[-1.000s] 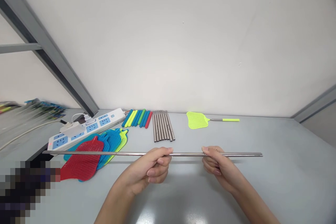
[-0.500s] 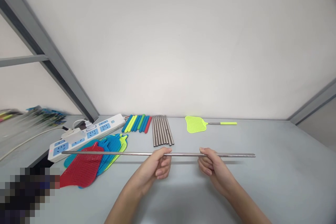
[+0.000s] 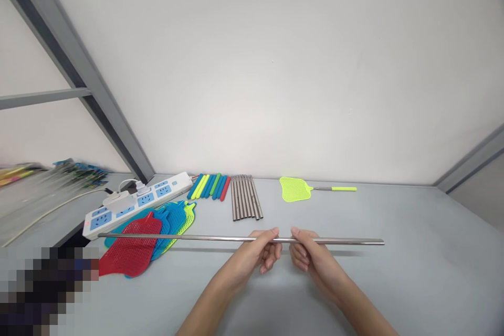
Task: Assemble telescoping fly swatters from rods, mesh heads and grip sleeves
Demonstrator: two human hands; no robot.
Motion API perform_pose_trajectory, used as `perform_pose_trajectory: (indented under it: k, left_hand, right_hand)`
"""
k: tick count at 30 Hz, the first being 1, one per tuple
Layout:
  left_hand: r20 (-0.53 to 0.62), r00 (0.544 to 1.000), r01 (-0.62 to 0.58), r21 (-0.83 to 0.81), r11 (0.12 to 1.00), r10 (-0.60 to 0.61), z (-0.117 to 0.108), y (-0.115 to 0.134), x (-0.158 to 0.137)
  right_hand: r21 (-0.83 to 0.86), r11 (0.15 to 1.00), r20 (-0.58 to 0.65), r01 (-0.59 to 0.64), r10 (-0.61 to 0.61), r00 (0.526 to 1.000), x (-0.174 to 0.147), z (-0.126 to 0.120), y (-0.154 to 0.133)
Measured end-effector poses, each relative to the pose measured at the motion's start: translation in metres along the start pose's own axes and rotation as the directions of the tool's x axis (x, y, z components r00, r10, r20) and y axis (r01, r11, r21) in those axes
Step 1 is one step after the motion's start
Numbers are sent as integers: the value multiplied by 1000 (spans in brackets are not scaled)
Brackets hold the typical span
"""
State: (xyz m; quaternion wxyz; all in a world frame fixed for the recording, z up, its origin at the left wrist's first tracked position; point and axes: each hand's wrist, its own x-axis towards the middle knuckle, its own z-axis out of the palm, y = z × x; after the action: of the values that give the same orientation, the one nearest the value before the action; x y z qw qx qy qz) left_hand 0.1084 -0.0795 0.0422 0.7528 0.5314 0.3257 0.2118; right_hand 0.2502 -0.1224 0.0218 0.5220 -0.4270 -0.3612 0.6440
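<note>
A long, extended telescopic metal rod (image 3: 220, 238) lies level across the view, held above the table. My left hand (image 3: 258, 254) is closed on it near the middle, thumb along the top. Just to the right, my right hand (image 3: 309, 252) grips the same rod, its thumb tip a small gap from the left thumb. The thinner end reaches left over a pile of fly swatter heads, the red one (image 3: 134, 247) on top and blue and yellow ones under it. Beyond the hands lies a row of short metal rods (image 3: 246, 198).
Several coloured handle grips (image 3: 209, 187) lie left of the short rods. A white power strip (image 3: 137, 203) with plugs sits at the left. At the back right is a yellow-green fly swatter (image 3: 296, 189), near the wall (image 3: 275, 89).
My left hand has slid right along the rod, closer to my right hand. My right hand has shifted slightly left. The rod sits a little lower in view.
</note>
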Motion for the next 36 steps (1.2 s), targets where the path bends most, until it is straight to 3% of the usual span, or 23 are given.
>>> perform_pose_trajectory:
  k: [8, 12, 15, 19, 23, 28, 36]
  left_hand:
    - [52, 998, 23, -25, 999, -22, 15, -6, 3]
    - [71, 996, 56, -69, 996, -51, 13, -7, 2]
    - [87, 992, 105, -137, 985, -93, 12, -10, 3]
    - [56, 993, 112, -206, 972, -103, 12, -14, 4]
    - [48, 995, 100, -242, 965, -91, 11, -13, 2]
    - [94, 982, 183, -250, 951, -164, 6, -6, -3]
    - [120, 963, 266, -260, 928, -243, 6, 7, -11]
  right_hand:
    - [-20, 1000, 49, -18, 19, 999, -2, 12, 11]
    - [-23, 1000, 19, 0, 0, 1000, -4, 15, 11]
    - [73, 997, -31, -3, 6, 1000, -5, 17, 13]
    - [209, 975, -108, -80, 104, 989, -5, 20, 14]
    - [278, 946, -109, -164, 201, 974, -6, 21, 11]
    - [301, 933, -122, -197, 243, 962, -9, 23, 6]
    - [274, 935, 7, -226, 233, 973, -14, 15, -1]
